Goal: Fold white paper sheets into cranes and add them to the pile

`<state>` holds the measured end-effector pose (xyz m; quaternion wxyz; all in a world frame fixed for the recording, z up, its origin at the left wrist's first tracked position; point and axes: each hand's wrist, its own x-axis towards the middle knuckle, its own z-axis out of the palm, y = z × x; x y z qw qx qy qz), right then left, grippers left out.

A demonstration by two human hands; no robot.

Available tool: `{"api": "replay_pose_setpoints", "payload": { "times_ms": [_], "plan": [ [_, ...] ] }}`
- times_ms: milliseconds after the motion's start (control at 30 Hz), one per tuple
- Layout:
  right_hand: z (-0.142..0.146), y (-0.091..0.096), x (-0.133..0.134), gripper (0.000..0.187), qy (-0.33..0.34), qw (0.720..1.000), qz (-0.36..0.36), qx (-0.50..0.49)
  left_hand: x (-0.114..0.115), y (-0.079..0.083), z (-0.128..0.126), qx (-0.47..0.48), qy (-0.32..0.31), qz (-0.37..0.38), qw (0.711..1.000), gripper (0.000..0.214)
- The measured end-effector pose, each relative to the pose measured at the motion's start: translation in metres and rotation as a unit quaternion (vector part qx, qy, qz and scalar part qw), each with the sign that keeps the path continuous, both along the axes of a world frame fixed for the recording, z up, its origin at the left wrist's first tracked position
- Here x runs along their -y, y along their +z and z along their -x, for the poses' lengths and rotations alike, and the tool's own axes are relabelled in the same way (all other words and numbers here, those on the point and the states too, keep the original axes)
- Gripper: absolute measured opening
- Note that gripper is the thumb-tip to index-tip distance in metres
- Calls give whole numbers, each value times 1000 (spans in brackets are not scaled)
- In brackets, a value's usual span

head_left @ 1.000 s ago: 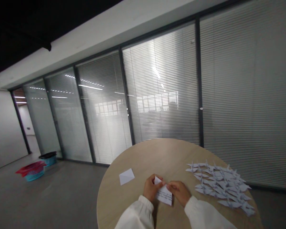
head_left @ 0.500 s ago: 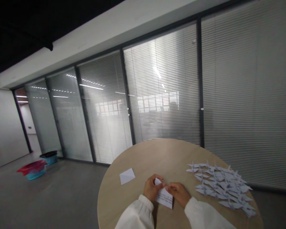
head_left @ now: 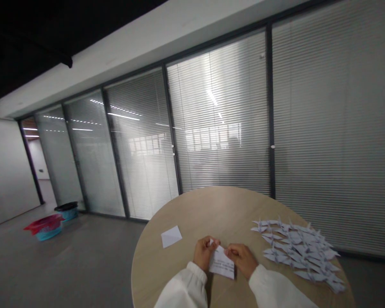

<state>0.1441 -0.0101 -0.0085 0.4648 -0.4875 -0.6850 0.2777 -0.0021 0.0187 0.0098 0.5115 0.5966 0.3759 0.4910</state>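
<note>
Left hand [head_left: 202, 253] and right hand [head_left: 243, 259] pinch the upper part of a printed paper sheet [head_left: 222, 267] midway between the left and right edges of a round table [head_left: 218, 205]. Folded paper cranes [head_left: 303, 251] crowd the right edge; the printed sheet, mostly flat, shows no wings. A white sheet [head_left: 171, 236] lies untouched near the left edge. The printed sheet's lower side faces the near edge, its long axis unclear.

Dim overall — the strongest light glows through the blinds [head_left: 218, 107] near upper centre, while the ceiling [head_left: 25, 38] at upper left is nearly black. Glare streaks the glass panels [head_left: 123, 116] left of centre. Wide-angle distortion tilts the posts [head_left: 114, 149] — and print on the paper [head_left: 223, 265], lower centre, is too soft to read.
</note>
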Motion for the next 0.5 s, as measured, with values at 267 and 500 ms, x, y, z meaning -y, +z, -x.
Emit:
{"api": "replay_pose_setpoints", "payload": {
  "times_ms": [267, 500],
  "plan": [
    [-1, 1, -1, 36, 28, 995, 21, -92, -1, 5, 1, 74, 23, 47, 996, 45],
    [-4, 6, 2, 36, 5, 998, -4, -57, -1, 5, 2, 73, 21, 27, 997, 43]
  ]
}}
